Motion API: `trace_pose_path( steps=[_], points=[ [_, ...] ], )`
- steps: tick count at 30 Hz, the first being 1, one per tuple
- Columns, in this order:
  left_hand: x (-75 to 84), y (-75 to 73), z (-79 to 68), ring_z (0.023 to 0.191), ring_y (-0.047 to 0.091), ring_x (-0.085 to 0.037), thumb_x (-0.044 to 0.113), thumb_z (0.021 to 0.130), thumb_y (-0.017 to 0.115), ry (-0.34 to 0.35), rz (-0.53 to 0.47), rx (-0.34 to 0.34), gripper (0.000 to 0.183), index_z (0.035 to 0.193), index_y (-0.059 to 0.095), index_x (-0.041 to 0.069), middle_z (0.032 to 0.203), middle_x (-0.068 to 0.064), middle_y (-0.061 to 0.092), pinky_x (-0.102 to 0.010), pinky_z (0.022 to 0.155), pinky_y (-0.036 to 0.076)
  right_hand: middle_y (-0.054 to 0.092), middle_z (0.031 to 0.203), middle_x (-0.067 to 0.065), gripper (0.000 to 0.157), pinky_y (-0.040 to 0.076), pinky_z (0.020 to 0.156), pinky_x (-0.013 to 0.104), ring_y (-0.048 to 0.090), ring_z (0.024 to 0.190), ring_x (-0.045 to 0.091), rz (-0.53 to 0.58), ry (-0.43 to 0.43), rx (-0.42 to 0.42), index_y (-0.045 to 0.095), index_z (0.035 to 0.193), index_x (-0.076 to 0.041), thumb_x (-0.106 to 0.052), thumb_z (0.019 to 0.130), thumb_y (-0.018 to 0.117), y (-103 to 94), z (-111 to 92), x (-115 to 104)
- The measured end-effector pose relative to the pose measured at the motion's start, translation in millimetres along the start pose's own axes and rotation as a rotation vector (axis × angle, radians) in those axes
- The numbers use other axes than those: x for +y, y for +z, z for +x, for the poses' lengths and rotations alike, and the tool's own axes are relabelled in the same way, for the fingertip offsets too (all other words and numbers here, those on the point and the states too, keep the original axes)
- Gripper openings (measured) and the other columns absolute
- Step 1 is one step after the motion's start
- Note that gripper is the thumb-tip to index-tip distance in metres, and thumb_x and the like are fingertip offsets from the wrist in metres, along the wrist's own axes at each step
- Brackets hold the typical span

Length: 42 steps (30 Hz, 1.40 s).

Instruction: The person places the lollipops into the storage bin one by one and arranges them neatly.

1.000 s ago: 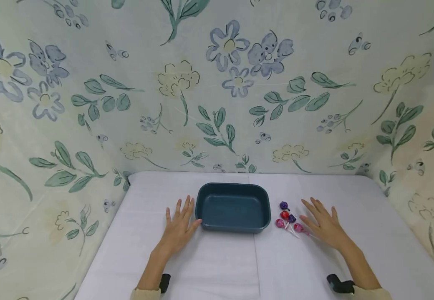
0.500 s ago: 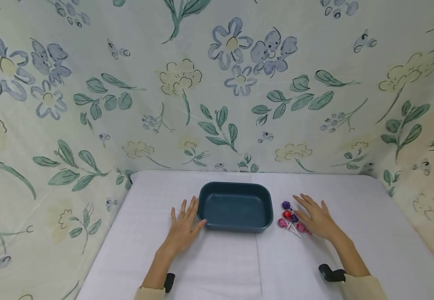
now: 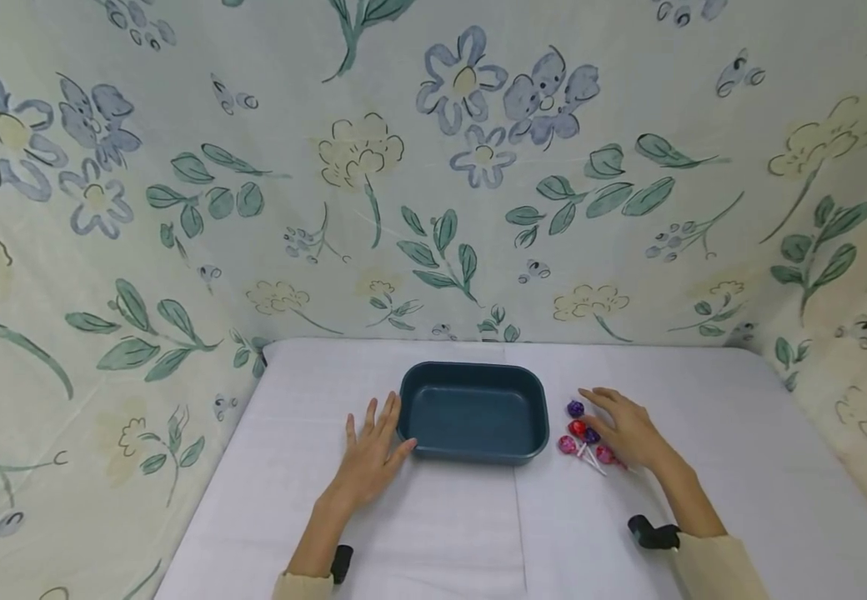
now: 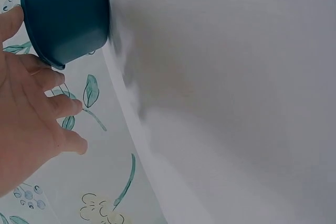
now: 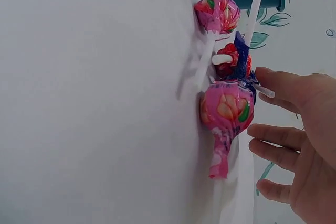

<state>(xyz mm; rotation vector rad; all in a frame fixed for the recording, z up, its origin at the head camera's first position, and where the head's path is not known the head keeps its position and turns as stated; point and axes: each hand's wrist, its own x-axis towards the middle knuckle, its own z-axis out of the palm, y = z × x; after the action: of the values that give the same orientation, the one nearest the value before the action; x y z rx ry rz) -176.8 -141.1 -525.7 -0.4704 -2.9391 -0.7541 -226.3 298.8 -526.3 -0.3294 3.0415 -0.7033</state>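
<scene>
A dark teal rectangular tray (image 3: 473, 421) lies on the white table. My left hand (image 3: 366, 468) is at its left end, fingers spread, with thumb and fingertips at the rim. Right of the tray is a cluster of wrapped lollipops: a purple one (image 3: 575, 408), a red one (image 3: 577, 427), a dark purple one (image 3: 592, 436) and two pink ones, the left pink lollipop (image 3: 567, 444) and the right pink lollipop (image 5: 227, 106). My right hand (image 3: 627, 429) hovers at their right side, fingers slightly bent, thumb close to the sticks. It grips nothing that I can see.
White cloth covers the table (image 3: 448, 533), with a crease running toward the front. A floral curtain (image 3: 433, 250) hangs behind and along both sides. A black wrist camera (image 3: 651, 533) sits by the right wrist.
My right hand has moved left, in over the lollipops, and its fingers have bent a little. The left hand stays at the tray's left end. The head view has shifted slightly.
</scene>
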Motion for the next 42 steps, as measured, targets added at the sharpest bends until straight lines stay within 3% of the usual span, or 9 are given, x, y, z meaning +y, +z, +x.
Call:
trace_pose_path(
  steps=[6,14,19,22,24,30,37,42],
  points=[
    [2.4,-0.5,0.8,0.160,0.014,-0.045,0.045,0.108,0.048,-0.008,0.000,-0.005,0.076,0.166,0.018,0.006,0.174,-0.011,0.017,-0.077,0.121,0.004,0.047,0.150,0.030,0.049,0.036,0.106,0.079,0.044,0.137,0.057,0.019,-0.001,-0.001,0.057,0.147,-0.010,-0.026,0.101,0.067,0.4,3.0,-1.8],
    [3.6,-0.7,-0.4,0.160,0.014,-0.045,0.046,0.109,0.048,-0.011,-0.004,-0.013,0.076,0.166,0.017,0.006,0.174,-0.012,0.018,-0.077,0.121,0.005,0.059,0.132,0.025,0.040,0.051,0.102,0.065,0.056,0.121,0.045,0.035,-0.037,0.031,0.066,0.138,-0.005,-0.017,0.100,0.069,2.7,5.4,-2.6],
    [2.0,0.6,-0.3,0.160,0.014,-0.046,0.047,0.109,0.047,-0.011,0.001,-0.008,0.076,0.166,0.017,0.006,0.174,-0.012,0.018,-0.077,0.121,0.006,0.064,0.117,0.019,0.036,0.061,0.086,0.043,0.062,0.098,0.027,0.067,-0.051,0.031,0.069,0.133,-0.004,-0.013,0.098,0.071,3.1,11.0,-3.0],
    [2.0,0.7,-0.2,0.160,0.014,-0.046,0.046,0.109,0.047,-0.011,-0.003,-0.010,0.076,0.166,0.017,0.006,0.174,-0.011,0.017,-0.077,0.121,0.006,0.065,0.113,0.018,0.035,0.058,0.073,0.026,0.059,0.089,0.020,0.092,-0.059,0.022,0.070,0.132,-0.003,-0.012,0.098,0.071,3.1,14.2,-3.4],
    [2.4,0.2,-0.1,0.160,0.014,-0.045,0.046,0.109,0.047,-0.012,-0.007,-0.013,0.077,0.166,0.017,0.006,0.174,-0.010,0.015,-0.077,0.121,0.005,0.066,0.112,0.017,0.033,0.054,0.069,0.021,0.058,0.087,0.018,0.105,-0.057,0.019,0.070,0.131,-0.002,-0.013,0.099,0.069,3.5,15.3,-3.9],
    [2.8,-0.4,0.3,0.160,0.013,-0.046,0.045,0.109,0.048,-0.010,-0.017,-0.014,0.076,0.166,0.017,0.005,0.174,-0.012,0.016,-0.076,0.121,0.004,0.069,0.108,0.016,0.027,0.057,0.073,0.026,0.062,0.088,0.021,0.119,-0.061,0.024,0.072,0.126,0.001,-0.007,0.102,0.062,4.9,15.5,-4.4],
    [2.1,0.1,0.2,0.160,0.014,-0.046,0.044,0.109,0.048,-0.006,-0.020,-0.011,0.076,0.166,0.017,0.004,0.174,-0.014,0.018,-0.077,0.121,0.004,0.070,0.111,0.015,0.029,0.057,0.071,0.023,0.062,0.090,0.019,0.143,-0.024,-0.021,0.072,0.126,-0.001,-0.007,0.098,0.069,3.2,13.8,-4.9],
    [1.2,0.6,0.2,0.160,0.013,-0.045,0.045,0.109,0.047,-0.006,-0.019,-0.015,0.077,0.166,0.016,0.005,0.174,-0.013,0.018,-0.076,0.122,0.003,0.071,0.113,0.016,0.027,0.056,0.070,0.021,0.063,0.090,0.020,0.152,-0.028,-0.007,0.073,0.124,-0.001,-0.008,0.099,0.068,3.6,14.9,-5.0]
  ],
)
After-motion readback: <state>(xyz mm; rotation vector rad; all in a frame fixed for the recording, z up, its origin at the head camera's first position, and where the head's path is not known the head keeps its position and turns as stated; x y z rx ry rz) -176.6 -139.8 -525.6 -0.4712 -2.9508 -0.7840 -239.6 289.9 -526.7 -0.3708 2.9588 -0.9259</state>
